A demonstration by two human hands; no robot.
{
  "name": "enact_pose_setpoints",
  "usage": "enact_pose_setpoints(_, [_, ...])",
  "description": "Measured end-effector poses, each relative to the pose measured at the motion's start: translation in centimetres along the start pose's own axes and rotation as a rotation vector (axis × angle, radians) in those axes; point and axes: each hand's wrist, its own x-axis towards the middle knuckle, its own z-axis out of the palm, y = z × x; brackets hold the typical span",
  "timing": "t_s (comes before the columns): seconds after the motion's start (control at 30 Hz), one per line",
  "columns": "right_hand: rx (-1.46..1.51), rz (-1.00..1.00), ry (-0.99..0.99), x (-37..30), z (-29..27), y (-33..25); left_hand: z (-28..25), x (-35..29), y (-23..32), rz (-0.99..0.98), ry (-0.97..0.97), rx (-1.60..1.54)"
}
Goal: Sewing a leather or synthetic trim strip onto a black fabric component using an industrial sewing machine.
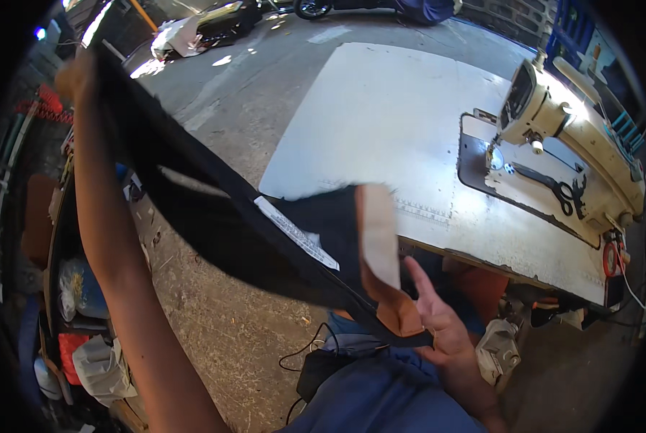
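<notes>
A black garment (215, 216) is stretched slantwise in front of me, from the upper left down to my lap. It carries a long white printed label (294, 232), and at its lower right end are a cream piece (379, 231) and a tan piece (401, 312) of cloth. My left hand (74, 79), blurred at the far upper left with the arm outstretched, is closed on the garment's far end. Down by my lap, my right hand (444, 325) grips the other end near the tan piece, its index finger pointing up and free of the cloth.
A white sewing table (381, 108) stands ahead and right, its near edge close to my right hand. On it are a sewing machine (575, 123) and black scissors (550, 184). Bags and cloth lie at left, near a white bag (105, 372). A motorcycle (381, 9) stands behind.
</notes>
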Motion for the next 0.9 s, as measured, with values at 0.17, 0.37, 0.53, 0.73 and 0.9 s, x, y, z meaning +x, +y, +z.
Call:
enact_pose_setpoints(0.17, [0.264, 0.335, -0.136, -1.6, -4.3, 1.0, 13.5, -5.0, 23.4, 0.379, -0.109, 0.230])
enact_pose_setpoints(0.37, [0.402, 0.332, -0.206, -2.4, -7.2, 3.0, 28.1, -14.6, 37.4, 0.365, -0.518, -0.393])
enact_pose_setpoints(0.53, [0.517, 0.170, -0.098, -4.2, -10.5, 2.2, 26.9, -30.4, 47.1, 0.709, -0.819, -0.521])
enact_pose_setpoints(0.73, [-0.223, -0.243, 0.484, -5.9, -12.7, 3.5, 25.9, -35.3, 45.5, 0.704, -1.154, -0.639])
enact_pose_setpoints(0.9, [-0.597, -0.445, 0.455, -5.4, -12.5, 2.2, 26.1, -36.3, 46.6, 0.622, -1.199, -0.383])
